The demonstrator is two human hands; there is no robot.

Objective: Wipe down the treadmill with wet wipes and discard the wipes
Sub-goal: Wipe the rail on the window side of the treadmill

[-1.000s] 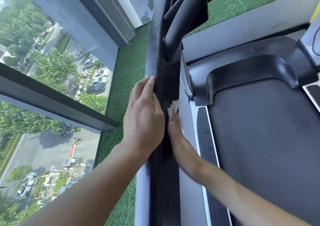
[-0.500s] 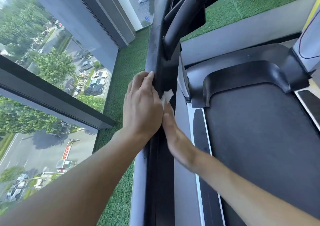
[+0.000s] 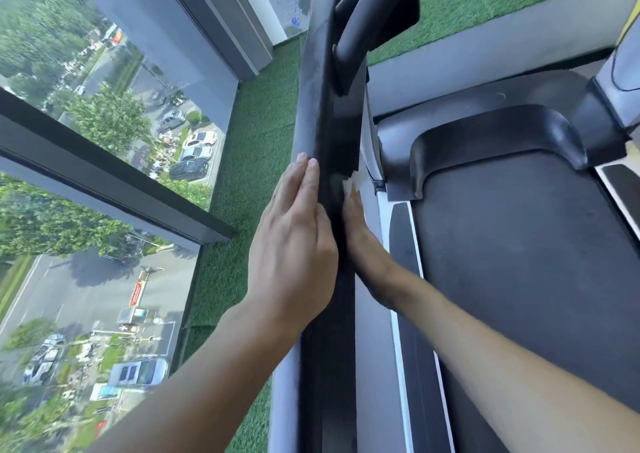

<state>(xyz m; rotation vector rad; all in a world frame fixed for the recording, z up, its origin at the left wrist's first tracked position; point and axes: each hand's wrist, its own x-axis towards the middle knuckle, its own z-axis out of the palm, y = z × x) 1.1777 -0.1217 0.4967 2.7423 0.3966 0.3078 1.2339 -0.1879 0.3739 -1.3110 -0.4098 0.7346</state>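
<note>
Treadmill [image 3: 519, 244]: belt on the right of the view, dark upright post [image 3: 341, 123] in the centre.

Left hand [image 3: 294, 244]: flat on the post's outer face, fingers straight and together, holding nothing.

Right hand [image 3: 360, 234]: flat on the inner face, fingers straight, pressing the wet wipe [image 3: 350, 182]. A white corner shows past the fingertips.

Step judged: wiping the post. To do it well, use long even strokes along the post, brace with the left hand and keep the wipe spread flat.

Around: window [image 3: 104, 106] and artificial grass [image 3: 256, 140] to the left.

In the way: the handrail [image 3: 360, 19] joins the post just above, so the wipe must work round that joint.
</note>
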